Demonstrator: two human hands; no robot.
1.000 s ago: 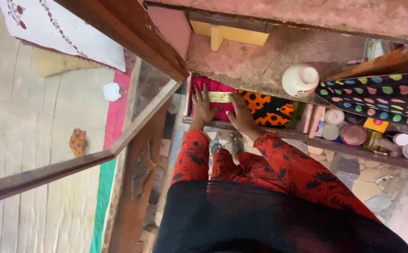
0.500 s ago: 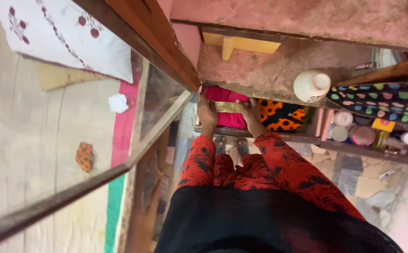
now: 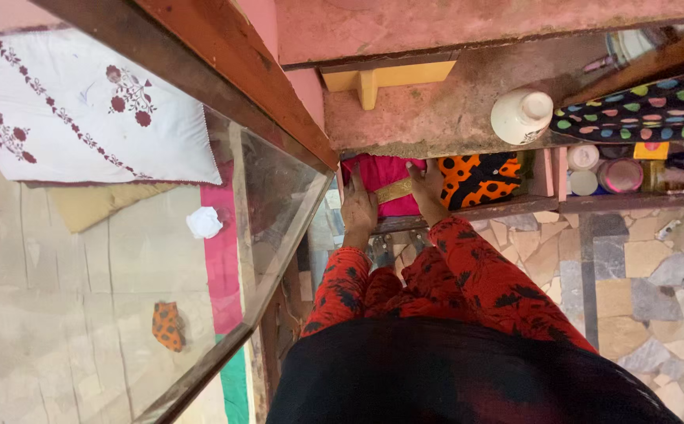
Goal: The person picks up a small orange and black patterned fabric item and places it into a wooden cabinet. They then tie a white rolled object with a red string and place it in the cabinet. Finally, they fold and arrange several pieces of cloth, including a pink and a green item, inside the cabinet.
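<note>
- My left hand (image 3: 359, 210) lies flat on the folded pink cloth (image 3: 381, 174), fingers (image 3: 355, 188) loosely spread and pointing into the shelf; nothing is pinched.
- My right hand (image 3: 430, 192) sits on the cloth's other side, fingers close together and pressed down along its edge; I cannot tell whether the thumb hooks underneath.
- Between the two hands runs the cloth's gold band (image 3: 395, 190), touching both.
- The cloth rests in the shelf compartment directly under my fingers, partly beneath the pink ledge (image 3: 436, 118) above.
- I judge the step as seating the folded cloth in its slot; the next move calls for an even push from both palms so the fold stays square.
- Just beyond my right fingers lies an orange black-dotted cloth (image 3: 479, 177), touching the pink one.
- Both forearms, in red patterned sleeves (image 3: 467, 267), reach forward and down, wrists nearly straight.
- Well off to my left fingers' side stands the open glass door (image 3: 271, 188).
</note>
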